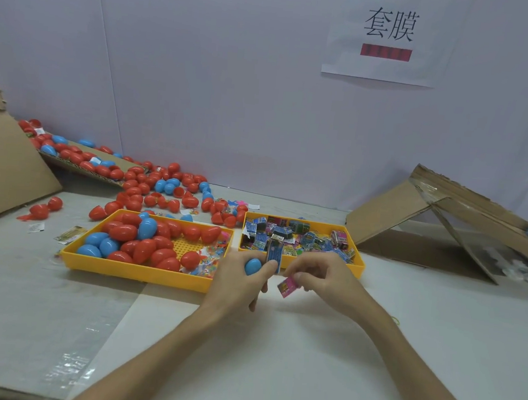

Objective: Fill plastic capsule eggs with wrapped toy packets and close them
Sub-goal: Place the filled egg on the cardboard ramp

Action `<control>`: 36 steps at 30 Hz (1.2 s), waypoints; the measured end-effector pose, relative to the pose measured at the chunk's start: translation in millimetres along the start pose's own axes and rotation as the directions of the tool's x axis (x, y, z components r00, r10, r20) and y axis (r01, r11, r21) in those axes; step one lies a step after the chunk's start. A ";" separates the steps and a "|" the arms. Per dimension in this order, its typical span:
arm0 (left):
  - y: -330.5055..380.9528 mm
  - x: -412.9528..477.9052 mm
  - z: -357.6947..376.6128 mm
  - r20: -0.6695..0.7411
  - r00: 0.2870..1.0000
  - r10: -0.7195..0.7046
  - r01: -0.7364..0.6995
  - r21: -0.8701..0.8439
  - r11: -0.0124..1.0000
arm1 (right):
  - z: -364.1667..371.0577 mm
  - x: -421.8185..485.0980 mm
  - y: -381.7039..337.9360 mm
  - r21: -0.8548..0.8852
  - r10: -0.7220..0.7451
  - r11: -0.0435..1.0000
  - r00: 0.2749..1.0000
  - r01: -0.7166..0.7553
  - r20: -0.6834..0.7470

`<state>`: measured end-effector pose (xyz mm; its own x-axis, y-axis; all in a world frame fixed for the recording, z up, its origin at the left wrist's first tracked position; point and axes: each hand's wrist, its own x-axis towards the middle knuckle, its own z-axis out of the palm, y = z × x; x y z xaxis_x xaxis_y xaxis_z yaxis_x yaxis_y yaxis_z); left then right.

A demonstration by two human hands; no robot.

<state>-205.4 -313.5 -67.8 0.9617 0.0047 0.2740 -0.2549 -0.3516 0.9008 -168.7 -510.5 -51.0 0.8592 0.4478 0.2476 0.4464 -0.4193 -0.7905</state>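
Left hand [236, 282] grip is closed round a blue capsule egg [252, 266]. Right hand [322, 281] grip is pinched on a pink toy packet [287, 286] above the desk [274, 360]. Packet not yet inserted; many remain in the yellow tray [358, 267]. Judged mid-task.

Two yellow trays [141, 277] [358, 267], two hands [236, 282] [324, 283], one paper sign [386, 68].

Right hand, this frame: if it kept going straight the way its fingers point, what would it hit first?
Probably the blue packet upright against the left hand, which grips a blue egg; the right hand, pinching a pink packet, points left at it. Depth unclear from one view.
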 end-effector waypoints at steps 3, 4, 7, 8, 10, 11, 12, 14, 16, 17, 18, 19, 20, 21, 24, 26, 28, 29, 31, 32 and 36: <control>-0.6 0.3 -1.1 0.003 1.000 -0.002 0.002 0.002 1.000 | 2.0 0.3 4.9 -0.164 0.010 0.986 1.000 -0.005 0.030; -1.0 0.3 -1.4 0.003 1.000 -0.003 0.003 0.008 1.000 | 1.3 0.7 6.7 -0.228 0.012 0.974 1.000 -0.009 0.013; -0.6 0.4 -1.9 0.001 1.000 -0.008 0.008 0.021 1.000 | -10.0 1.4 9.0 -0.295 -0.028 0.955 0.990 -0.015 -0.140; -0.4 0.8 -1.9 0.002 1.000 -0.008 0.008 0.022 1.000 | -18.1 1.2 9.2 -0.272 -0.043 0.962 0.978 -0.015 -0.206; -0.6 1.4 -1.5 0.006 1.000 -0.011 0.011 0.021 1.000 | -39.6 -1.0 10.1 -0.215 -0.041 0.976 0.953 -0.026 -0.301; -0.9 1.4 -1.0 0.007 1.000 -0.011 0.011 0.018 1.000 | -52.2 -3.8 11.1 -0.195 -0.016 0.980 0.948 -0.049 -0.319; -1.0 1.3 -0.4 0.009 1.000 -0.009 0.009 0.021 1.000 | -65.4 -7.7 13.1 -0.189 0.025 0.978 0.950 -0.088 -0.311; -0.8 1.0 0.4 0.014 1.000 0.013 -0.014 0.045 0.999 | -90.6 -19.8 20.7 -0.212 0.135 0.960 0.965 -0.184 -0.224; -0.2 0.2 1.4 0.027 0.999 0.039 -0.041 0.053 0.998 | -110.9 -35.5 31.5 -0.231 0.272 0.928 0.955 -0.292 -0.118; -0.3 0.0 1.8 0.035 0.998 0.045 -0.047 0.056 0.997 | -119.2 -42.8 37.4 -0.231 0.332 0.910 0.939 -0.344 -0.090; -0.8 -0.1 2.1 0.041 0.998 0.049 -0.052 0.064 0.997 | -126.1 -49.1 42.2 -0.232 0.382 0.892 0.921 -0.389 -0.073; -1.1 -0.3 2.3 0.047 0.998 0.052 -0.055 0.074 0.996 | -131.1 -54.0 45.5 -0.236 0.431 0.871 0.901 -0.431 -0.054; -1.2 -0.5 2.6 0.052 0.997 0.053 -0.057 0.080 0.995 | -134.0 -57.3 47.1 -0.244 0.483 0.847 0.875 -0.473 -0.020; -1.3 -0.8 3.0 0.056 0.997 0.052 -0.057 0.082 0.995 | -135.1 -59.1 47.4 -0.255 0.534 0.821 0.845 -0.511 0.026; -1.4 -0.6 3.0 0.063 0.997 0.051 -0.057 0.098 0.993 | -132.6 -57.4 45.8 -0.299 0.615 0.769 0.782 -0.565 0.104; -1.4 -1.0 3.1 0.075 0.996 0.052 -0.060 0.111 0.992 | -131.6 -57.0 45.3 -0.309 0.628 0.758 0.770 -0.574 0.111; -0.9 -1.7 3.6 0.091 0.995 0.049 -0.059 0.108 0.992 | -133.6 -58.5 45.8 -0.317 0.631 0.754 0.768 -0.575 0.108; -0.4 -1.9 3.7 0.096 0.994 0.047 -0.057 0.104 0.993 | -134.7 -59.4 46.1 -0.316 0.632 0.753 0.768 -0.577 0.106; 0.8 -2.2 3.4 0.100 0.994 0.043 -0.053 0.102 0.993 | -135.7 -60.4 47.5 -0.303 0.629 0.758 0.771 -0.578 0.104; 1.3 -2.2 3.1 0.102 0.994 0.044 -0.055 0.103 0.993 | -135.8 -59.8 48.2 -0.300 0.628 0.758 0.772 -0.579 0.099; 3.7 -4.4 3.2 0.126 0.990 0.065 -0.079 0.111 0.991 | -132.6 -56.2 48.1 -0.348 0.647 0.735 0.756 -0.582 0.102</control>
<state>-210.3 -317.8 -66.8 0.9481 -0.1357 0.2876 -0.3176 -0.4523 0.8334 -162.3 -660.5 -28.6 0.9124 0.1483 -0.3814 -0.0846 -0.8436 -0.5303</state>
